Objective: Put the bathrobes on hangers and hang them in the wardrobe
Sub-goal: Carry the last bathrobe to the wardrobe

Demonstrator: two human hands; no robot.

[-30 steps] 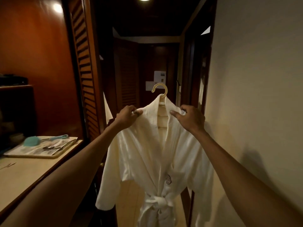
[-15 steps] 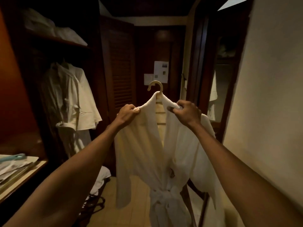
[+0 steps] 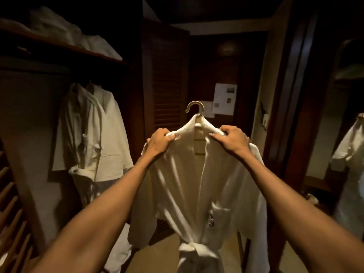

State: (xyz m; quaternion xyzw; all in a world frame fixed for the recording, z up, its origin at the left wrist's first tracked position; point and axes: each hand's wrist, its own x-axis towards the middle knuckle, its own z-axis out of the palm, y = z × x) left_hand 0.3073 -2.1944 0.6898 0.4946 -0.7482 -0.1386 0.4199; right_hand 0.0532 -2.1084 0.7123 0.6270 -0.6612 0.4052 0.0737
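Observation:
I hold a white bathrobe (image 3: 189,186) up in front of me on a wooden hanger (image 3: 195,107), whose hook sticks up above the collar. My left hand (image 3: 159,142) grips the robe's left shoulder. My right hand (image 3: 232,140) grips the right shoulder. The robe's belt is tied at the waist. The open wardrobe (image 3: 35,119) is on my left, and a second white bathrobe (image 3: 98,134) hangs inside it below a shelf.
Folded white linen (image 3: 65,34) lies on the wardrobe's top shelf. A louvred wardrobe door (image 3: 167,83) stands open straight ahead. A dark door with paper notices (image 3: 224,99) is behind it. A mirror (image 3: 346,154) is on the right. Wooden slats (image 3: 11,217) show at lower left.
I have turned left and moved closer to the wardrobe, carrying the robe with me. The counter with the tray has left view. Both hands keep their grip on the shoulders.

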